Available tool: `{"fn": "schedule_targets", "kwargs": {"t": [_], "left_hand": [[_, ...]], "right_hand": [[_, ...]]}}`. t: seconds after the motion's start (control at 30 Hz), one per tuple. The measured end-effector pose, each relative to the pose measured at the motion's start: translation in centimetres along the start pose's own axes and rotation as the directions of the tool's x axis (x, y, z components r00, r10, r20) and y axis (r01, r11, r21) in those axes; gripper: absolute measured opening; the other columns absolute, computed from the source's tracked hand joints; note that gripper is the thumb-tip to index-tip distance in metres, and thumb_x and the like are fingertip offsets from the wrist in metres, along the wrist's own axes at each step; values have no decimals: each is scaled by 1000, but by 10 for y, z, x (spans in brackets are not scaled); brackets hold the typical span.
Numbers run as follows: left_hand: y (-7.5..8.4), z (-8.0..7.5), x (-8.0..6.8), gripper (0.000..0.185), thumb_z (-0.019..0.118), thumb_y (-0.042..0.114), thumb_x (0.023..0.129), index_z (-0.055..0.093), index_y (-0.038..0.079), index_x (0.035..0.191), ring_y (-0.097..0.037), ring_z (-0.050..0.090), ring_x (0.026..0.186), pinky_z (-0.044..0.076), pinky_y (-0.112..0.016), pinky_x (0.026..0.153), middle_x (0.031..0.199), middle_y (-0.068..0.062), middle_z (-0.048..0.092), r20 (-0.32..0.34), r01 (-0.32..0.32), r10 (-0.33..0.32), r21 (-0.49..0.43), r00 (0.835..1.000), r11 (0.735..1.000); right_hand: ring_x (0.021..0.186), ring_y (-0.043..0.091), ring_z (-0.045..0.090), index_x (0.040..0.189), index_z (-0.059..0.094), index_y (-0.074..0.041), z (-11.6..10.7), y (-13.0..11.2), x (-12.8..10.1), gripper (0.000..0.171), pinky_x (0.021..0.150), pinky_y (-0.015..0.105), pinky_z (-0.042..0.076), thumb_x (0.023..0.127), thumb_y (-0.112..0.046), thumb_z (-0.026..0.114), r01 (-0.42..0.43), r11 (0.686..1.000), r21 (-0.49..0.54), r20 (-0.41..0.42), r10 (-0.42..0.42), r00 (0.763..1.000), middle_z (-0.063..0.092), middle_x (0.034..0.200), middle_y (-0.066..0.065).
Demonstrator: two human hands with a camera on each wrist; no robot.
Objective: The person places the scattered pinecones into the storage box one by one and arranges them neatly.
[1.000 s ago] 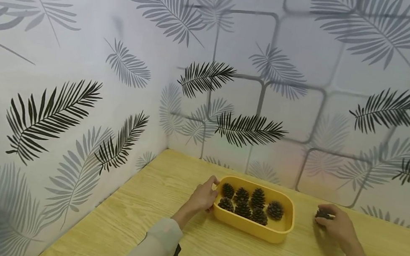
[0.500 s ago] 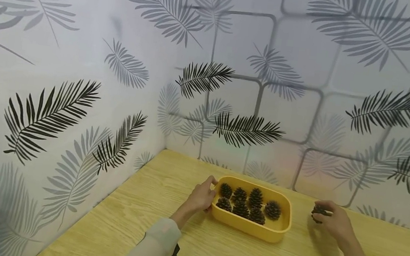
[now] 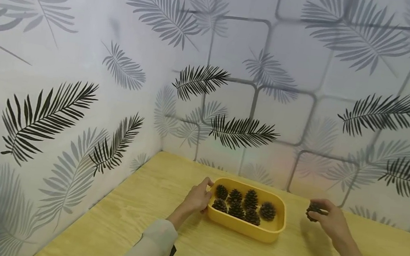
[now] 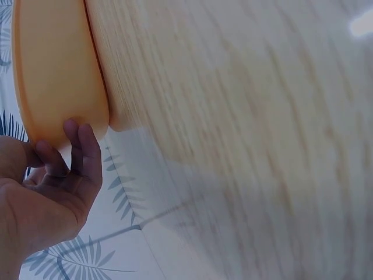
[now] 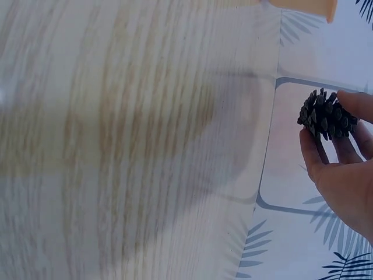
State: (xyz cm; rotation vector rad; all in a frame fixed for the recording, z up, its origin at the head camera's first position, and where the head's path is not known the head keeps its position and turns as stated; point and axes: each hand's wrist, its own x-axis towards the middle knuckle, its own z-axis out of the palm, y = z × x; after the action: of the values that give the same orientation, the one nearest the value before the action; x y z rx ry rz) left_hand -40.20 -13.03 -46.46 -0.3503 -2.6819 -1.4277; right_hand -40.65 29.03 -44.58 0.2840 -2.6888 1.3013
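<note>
A yellow oblong tray (image 3: 243, 229) with rounded corners stands on the table, several brown pine cones (image 3: 236, 210) lying inside it toward its left and middle. At its left end my left hand (image 3: 198, 197) grips the rim and wall; in the left wrist view curled fingertips (image 4: 87, 137) touch the outer wall. To the right of the tray, my right hand (image 3: 332, 223) pinches a single pine cone (image 3: 314, 211) between thumb and fingers. The right wrist view shows that same pine cone (image 5: 326, 115) held above the table, apart from the tray.
The wood-grain table (image 3: 141, 222) meets a white wall (image 3: 84, 55) printed with dark and grey leaves at the back and left. Both forearms wear pale sleeves (image 3: 156, 240) with dark bands. The tray sits close to the back wall.
My right hand has lifted slightly with the pine cone and come a little toward the tray. The left hand keeps its grip. The head view has shifted slightly.
</note>
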Motion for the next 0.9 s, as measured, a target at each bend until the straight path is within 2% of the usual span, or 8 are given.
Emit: {"fn": "schedule_targets", "kwargs": {"t": [0.27, 0.53, 0.63, 0.77, 0.9], "left_hand": [[0, 1, -3, 29, 44, 4, 111, 46, 0, 139, -45, 69, 59, 52, -34, 45, 67, -21, 66, 3, -2, 2, -11, 1000, 1000], [-3, 4, 1, 29, 45, 6, 111, 47, 2, 140, -35, 67, 50, 47, -28, 41, 66, -20, 65, -11, -4, 4, 3, 1000, 1000], [-5, 5, 3, 28, 44, 7, 112, 47, 4, 140, -32, 66, 49, 46, -26, 40, 65, -19, 65, -11, 9, -9, 16, 1000, 1000], [-6, 5, 3, 28, 44, 6, 111, 48, 3, 139, -36, 68, 51, 47, -27, 41, 64, -20, 66, -18, 10, -10, 30, 1000, 999], [-2, 4, 1, 28, 45, 5, 111, 48, 2, 138, -37, 68, 52, 48, -29, 41, 64, -20, 66, -27, -2, 3, 35, 1000, 999]], "right_hand": [[129, 55, 53, 147, 44, 12, -5, -5, -7, 48, 104, 66, 44, 106, -8, 58, -2, 1000, 28, -7, 2, 1000, 45, 147, 39], [125, 48, 55, 146, 47, 10, -8, -13, -8, 49, 101, 59, 47, 106, -13, 61, 17, 1000, 10, -36, -17, 999, 50, 145, 37], [127, 50, 54, 147, 47, 10, -7, -17, -9, 50, 103, 62, 46, 106, -13, 61, 28, 999, 32, -35, -27, 999, 49, 146, 36], [133, 55, 50, 149, 45, 9, -7, -26, -9, 50, 107, 65, 43, 106, -13, 60, 55, 996, 73, -26, -53, 998, 47, 149, 36], [132, 54, 52, 149, 45, 7, -6, -36, -8, 50, 104, 59, 47, 106, -11, 61, 102, 990, 100, -30, -99, 995, 49, 147, 34]]}}
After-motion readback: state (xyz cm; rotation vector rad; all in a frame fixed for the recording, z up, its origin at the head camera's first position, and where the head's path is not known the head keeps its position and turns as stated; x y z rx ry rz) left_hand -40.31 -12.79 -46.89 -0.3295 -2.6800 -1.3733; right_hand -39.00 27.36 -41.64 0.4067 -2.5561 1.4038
